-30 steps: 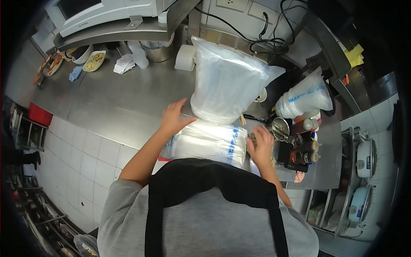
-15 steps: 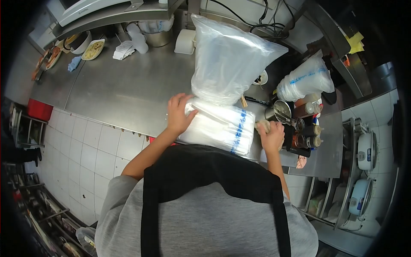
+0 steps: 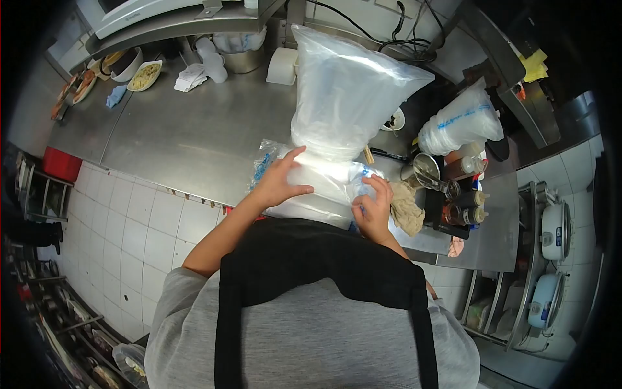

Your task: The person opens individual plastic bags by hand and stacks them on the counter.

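Standing on a steel counter (image 3: 188, 133), a large clear plastic bag (image 3: 353, 97) flares wide at the top; whatever is in it is too milky to make out. To its right, a white bowl (image 3: 400, 118) has something dark in it, and a metal container (image 3: 409, 172) holds what look like metal utensils. Beside that, a black rack carries sauce bottles (image 3: 460, 168) with dark and reddish contents. A second, smaller bundle of clear plastic (image 3: 460, 122) with blue print leans behind them. At the far left, an oval dish (image 3: 157, 67) holds pale yellow food, and a metal pot (image 3: 245, 63) near the back wall is lined with plastic.

At the near edge, just in front of the large bag, a packet of clear plastic (image 3: 324, 176) with blue lettering lies flat between the person's two hands. The left hand (image 3: 282, 183) rests over its left part, thumb and fingers spread apart. The right hand (image 3: 374, 209) is at the printed right end, fingers bent; whether they are clamped on the plastic cannot be told. A crumpled tan cloth (image 3: 408, 207) lies just right of that hand.
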Tool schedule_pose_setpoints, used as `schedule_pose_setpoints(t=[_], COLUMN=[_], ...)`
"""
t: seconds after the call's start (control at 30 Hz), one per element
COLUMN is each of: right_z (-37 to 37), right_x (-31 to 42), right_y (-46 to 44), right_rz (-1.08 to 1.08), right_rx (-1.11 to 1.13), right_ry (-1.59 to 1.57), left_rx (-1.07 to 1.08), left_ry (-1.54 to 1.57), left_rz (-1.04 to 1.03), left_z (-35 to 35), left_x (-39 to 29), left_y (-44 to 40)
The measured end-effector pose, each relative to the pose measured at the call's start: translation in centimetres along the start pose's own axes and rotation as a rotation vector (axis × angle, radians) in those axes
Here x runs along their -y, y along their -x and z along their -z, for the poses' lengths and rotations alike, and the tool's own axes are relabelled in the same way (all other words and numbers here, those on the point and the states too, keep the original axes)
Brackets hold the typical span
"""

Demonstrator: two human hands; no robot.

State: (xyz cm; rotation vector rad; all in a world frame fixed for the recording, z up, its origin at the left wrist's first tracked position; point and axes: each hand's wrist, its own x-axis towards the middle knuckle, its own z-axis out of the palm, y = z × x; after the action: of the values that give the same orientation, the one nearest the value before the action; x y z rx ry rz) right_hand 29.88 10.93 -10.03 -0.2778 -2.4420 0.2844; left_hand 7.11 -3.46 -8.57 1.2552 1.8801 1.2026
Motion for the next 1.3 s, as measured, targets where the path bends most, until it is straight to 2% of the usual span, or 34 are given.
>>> schedule_pose_setpoints(t=[0.07, 0.17, 0.23, 0.27, 0.3, 0.37, 0.4, 0.47, 0.5, 0.57, 0.7, 0.73, 0.77, 0.83, 0.9, 0.97, 1.07, 1.23, 1.3], right_z=[2.0, 4.5, 5.3, 5.8, 6.2, 6.5, 6.6, 7.4, 7.6, 6.6, 7.0, 8.4, 10.2, 13.5, 16.6, 18.1, 18.0, 14.4, 13.3], right_x=[1.6, 2.5, 1.3, 0.1, -0.9, -2.0, -2.4, -2.7, -2.7, -3.2, -4.7, -3.0, -2.1, -0.5, 3.3, 4.6, 3.9, 0.2, -0.3], right_y=[-1.2, -3.3, -3.7, -3.5, -3.2, -3.0, -2.9, -2.9, -2.8, -1.7, 0.5, -0.6, -1.3, -2.8, -7.1, -8.8, -9.5, -12.5, -13.7], right_rz=[-0.113, -0.357, -0.552, -0.648, -0.738, -0.832, -0.879, -0.864, -0.856, -0.883, -0.914, -0.818, -0.717, -0.522, -0.201, -0.038, -0.189, -0.435, -0.365], right_rx=[0.01, -0.008, 0.126, 0.275, 0.429, 0.387, 0.365, 0.346, 0.335, 0.315, 0.254, 0.175, 0.194, 0.226, 0.032, -0.142, -0.326, -0.384, -0.367], right_ry=[-0.085, -0.344, -0.694, -0.937, -1.179, -1.162, -1.153, -1.248, -1.295, -1.173, -1.073, -1.097, -1.042, -0.929, -0.589, -0.388, -0.577, -0.707, -0.672], left_rx=[0.245, 0.201, 0.203, 0.204, 0.177, 0.117, 0.097, 0.06, 0.03, -0.028, 0.028, 0.02, 0.013, 0.075, 0.082, 0.035, -0.156, -0.307, -0.295], left_ry=[0.422, 0.447, 0.396, 0.37, 0.383, 0.409, 0.48, 0.619, 0.638, 0.677, 0.782, 0.802, 0.82, 0.759, 0.701, 0.641, 0.872, 0.908, 0.963], left_rz=[0.203, 0.046, -0.162, -0.264, -0.237, -0.182, -0.089, 0.095, 0.077, 0.04, 0.023, -0.007, -0.04, -0.257, -0.486, -0.734, -0.712, -0.429, -0.322], left_z=[-0.1, 1.2, 2.1, 2.4, 2.4, 2.5, 2.4, 2.1, 1.9, 1.6, 2.0, 2.2, 2.6, 4.5, 6.3, 7.4, 7.0, 6.3, 5.9], left_x=[0.6, -2.7, -3.8, -4.0, -4.0, -4.0, -3.1, -0.4, -0.2, 0.1, -0.4, -1.3, -2.4, -6.1, -9.8, -12.9, -16.3, -14.1, -13.1], left_y=[-0.2, 0.7, 1.1, 1.2, 1.3, 1.4, 1.4, 1.2, 1.2, 1.5, 2.1, 2.6, 2.9, 3.8, 4.4, 3.9, 2.8, -3.0, -3.9])
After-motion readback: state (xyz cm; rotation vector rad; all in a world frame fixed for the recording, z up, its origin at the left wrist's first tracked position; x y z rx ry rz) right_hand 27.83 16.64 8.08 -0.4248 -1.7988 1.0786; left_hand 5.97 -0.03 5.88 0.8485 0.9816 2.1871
